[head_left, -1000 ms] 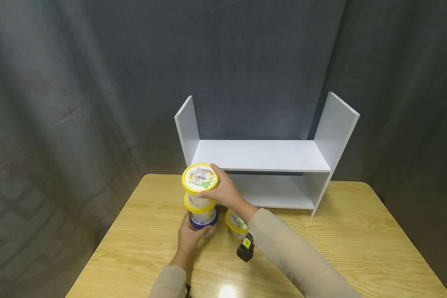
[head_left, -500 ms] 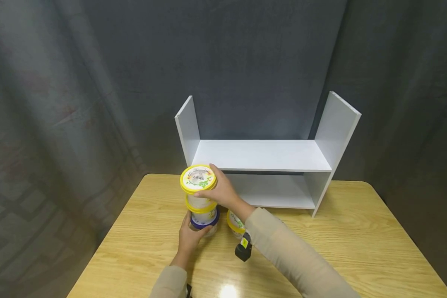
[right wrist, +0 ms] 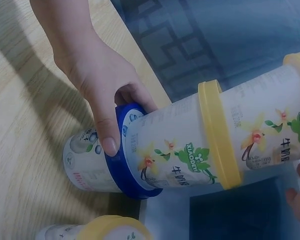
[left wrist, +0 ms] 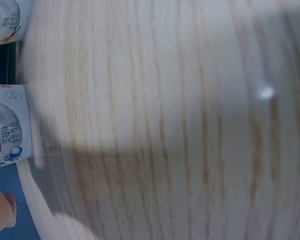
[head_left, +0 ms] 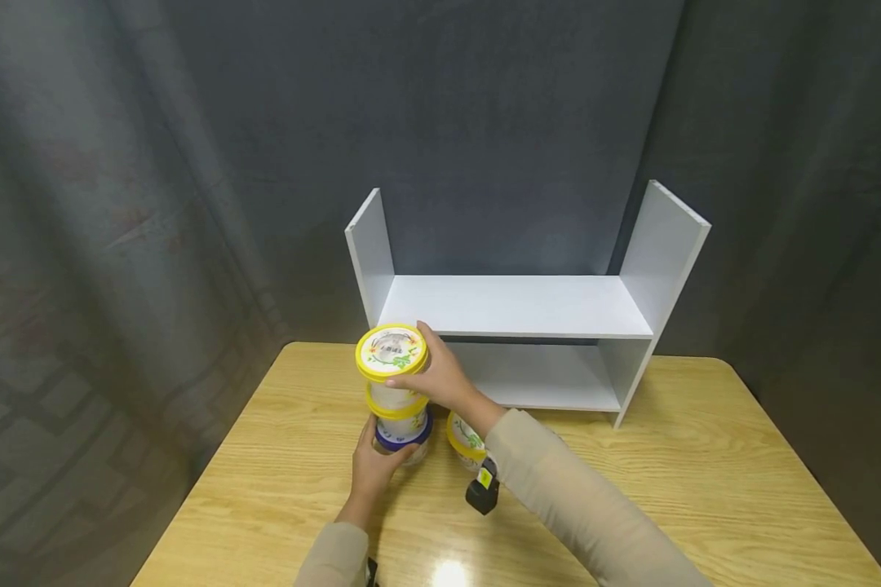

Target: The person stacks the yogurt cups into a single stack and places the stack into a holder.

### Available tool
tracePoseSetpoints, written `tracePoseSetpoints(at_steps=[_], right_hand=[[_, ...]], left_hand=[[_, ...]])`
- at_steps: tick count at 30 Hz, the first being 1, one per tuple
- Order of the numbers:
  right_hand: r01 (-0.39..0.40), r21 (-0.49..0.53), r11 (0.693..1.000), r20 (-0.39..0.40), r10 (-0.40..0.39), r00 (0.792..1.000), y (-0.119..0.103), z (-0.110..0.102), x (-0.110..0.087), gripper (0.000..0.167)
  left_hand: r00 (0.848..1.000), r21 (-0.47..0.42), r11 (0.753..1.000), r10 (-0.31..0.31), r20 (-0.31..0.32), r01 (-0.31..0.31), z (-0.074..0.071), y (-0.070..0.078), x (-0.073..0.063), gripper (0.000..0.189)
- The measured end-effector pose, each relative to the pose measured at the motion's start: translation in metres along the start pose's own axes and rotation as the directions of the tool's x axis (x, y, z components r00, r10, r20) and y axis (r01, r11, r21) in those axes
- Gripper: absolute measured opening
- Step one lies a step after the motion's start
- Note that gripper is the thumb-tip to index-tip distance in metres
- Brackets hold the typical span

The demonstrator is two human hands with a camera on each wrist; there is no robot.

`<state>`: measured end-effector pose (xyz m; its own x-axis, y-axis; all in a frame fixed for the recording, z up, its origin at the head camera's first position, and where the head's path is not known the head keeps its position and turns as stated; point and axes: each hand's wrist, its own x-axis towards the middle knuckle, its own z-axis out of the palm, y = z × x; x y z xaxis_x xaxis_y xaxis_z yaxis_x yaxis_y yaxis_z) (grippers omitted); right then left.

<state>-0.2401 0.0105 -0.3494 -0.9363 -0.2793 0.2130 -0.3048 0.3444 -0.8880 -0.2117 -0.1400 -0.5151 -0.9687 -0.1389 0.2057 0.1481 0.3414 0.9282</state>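
Three lidded paper tubs stand stacked on the table at the left front of the shelf. The bottom blue-lidded tub (right wrist: 90, 162) carries a blueberry print; my left hand (head_left: 373, 469) grips it around the lid, thumb on the near side. On it stands a yellow-lidded tub (right wrist: 177, 150) with a vanilla flower print. A matching yellow-lidded tub (head_left: 392, 350) tops the stack, and my right hand (head_left: 440, 371) holds it from the right, thumb in front. In the right wrist view its base meets the lid of the middle tub.
Another yellow-lidded tub (head_left: 464, 432) stands right of the stack, partly behind the right forearm. Behind stands a white two-tier shelf (head_left: 514, 306) with raised side panels. A black wrist camera (head_left: 483, 492) hangs under the right wrist. Grey curtains (head_left: 499, 139) enclose the wooden table (head_left: 668, 473).
The top tub and my right hand have shifted slightly left and down onto the stack. My left hand has stayed around the blue lid.
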Motion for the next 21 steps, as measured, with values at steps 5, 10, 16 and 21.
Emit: tracePoseSetpoints(at_steps=[5,10,16,21], right_hand=[[-0.033,-0.008,0.999,-0.021,0.033,0.999,0.004,-0.005,-0.004,0.102],[-0.055,-0.016,0.998,-0.043,0.054,0.998,0.012,-0.011,-0.01,0.101],[-0.06,0.032,0.998,-0.058,0.062,0.996,0.018,-0.019,-0.021,0.096],[-0.075,0.037,0.996,-0.069,0.078,0.995,0.022,-0.023,-0.03,0.095]], left_hand=[[1.0,0.001,1.0,0.006,-0.001,-0.006,0.002,0.0,0.0,0.092],[1.0,0.014,1.0,-0.005,-0.013,0.005,0.002,0.0,0.001,0.093],[1.0,0.023,1.0,-0.014,-0.009,0.014,0.002,0.001,0.001,0.094],[1.0,0.01,1.0,-0.003,-0.011,0.003,0.002,0.0,0.001,0.093]])
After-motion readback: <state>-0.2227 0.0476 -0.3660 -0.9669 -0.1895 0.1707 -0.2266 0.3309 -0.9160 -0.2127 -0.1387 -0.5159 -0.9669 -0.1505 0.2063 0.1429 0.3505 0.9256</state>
